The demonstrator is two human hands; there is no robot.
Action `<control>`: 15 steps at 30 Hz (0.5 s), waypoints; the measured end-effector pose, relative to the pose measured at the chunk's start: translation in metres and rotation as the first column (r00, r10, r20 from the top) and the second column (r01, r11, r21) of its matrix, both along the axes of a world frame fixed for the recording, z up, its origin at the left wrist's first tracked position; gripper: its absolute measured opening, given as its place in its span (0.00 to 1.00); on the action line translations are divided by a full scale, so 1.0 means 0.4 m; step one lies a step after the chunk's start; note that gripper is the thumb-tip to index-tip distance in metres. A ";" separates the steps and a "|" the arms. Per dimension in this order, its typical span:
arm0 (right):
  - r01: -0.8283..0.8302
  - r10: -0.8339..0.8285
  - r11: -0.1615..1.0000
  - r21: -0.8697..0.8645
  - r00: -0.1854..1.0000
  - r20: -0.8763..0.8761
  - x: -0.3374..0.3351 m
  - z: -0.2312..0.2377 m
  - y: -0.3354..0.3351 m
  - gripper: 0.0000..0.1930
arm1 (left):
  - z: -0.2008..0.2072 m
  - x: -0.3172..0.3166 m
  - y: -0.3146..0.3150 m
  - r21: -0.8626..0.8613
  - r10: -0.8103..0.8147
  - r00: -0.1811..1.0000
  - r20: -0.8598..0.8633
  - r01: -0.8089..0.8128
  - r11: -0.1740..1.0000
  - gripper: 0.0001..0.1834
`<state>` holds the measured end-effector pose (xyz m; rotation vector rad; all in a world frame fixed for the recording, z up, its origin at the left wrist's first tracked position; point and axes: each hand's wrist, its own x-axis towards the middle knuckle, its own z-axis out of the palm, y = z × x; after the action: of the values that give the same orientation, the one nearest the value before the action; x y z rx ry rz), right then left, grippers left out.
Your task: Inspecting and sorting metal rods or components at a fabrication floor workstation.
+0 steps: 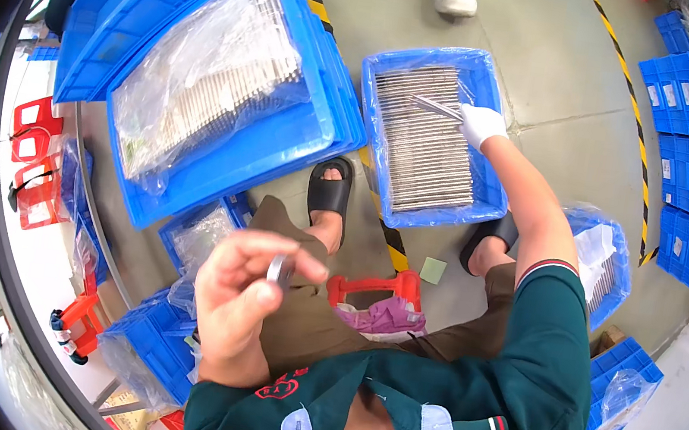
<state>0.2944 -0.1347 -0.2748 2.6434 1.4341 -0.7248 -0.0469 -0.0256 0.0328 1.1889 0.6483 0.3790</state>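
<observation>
The gloved right hand clamped slim metal rods over the far blue bin, best kept level; the left hand pinched a small round metal piece.

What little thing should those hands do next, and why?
Maybe the right hand should lift its thin metal rods clear of the blue bin: they slant across the packed row and could snag it. The left hand is busy, pinching a small grey piece.
</observation>
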 end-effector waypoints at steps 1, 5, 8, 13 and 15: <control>-0.035 0.036 0.999 0.031 0.999 -0.012 0.013 -0.031 0.016 0.10 | 0.002 0.005 -0.002 0.004 0.034 0.999 -0.036 -0.034 0.999 0.23; -0.138 0.140 0.990 0.039 0.989 -0.051 0.022 -0.102 0.101 0.08 | 0.003 0.005 0.011 -0.173 0.009 1.000 0.027 -0.004 0.985 0.21; -0.278 0.281 0.949 0.150 0.960 0.001 0.017 -0.150 0.150 0.07 | -0.015 0.001 0.018 -0.255 -0.044 0.987 0.155 0.083 0.963 0.21; -0.273 0.237 0.949 0.156 0.948 0.215 0.006 -0.244 0.184 0.08 | -0.029 0.001 0.028 -0.238 -0.103 0.961 0.255 0.166 0.957 0.20; -0.274 0.228 0.948 0.159 0.938 0.259 -0.002 -0.246 0.165 0.09 | -0.038 -0.007 0.030 -0.313 -0.071 0.976 0.206 0.135 0.940 0.20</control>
<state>0.2937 -0.0688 -0.3732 2.4965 1.8028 -0.2446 -0.0495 -0.0137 0.0176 0.8537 0.4569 0.2801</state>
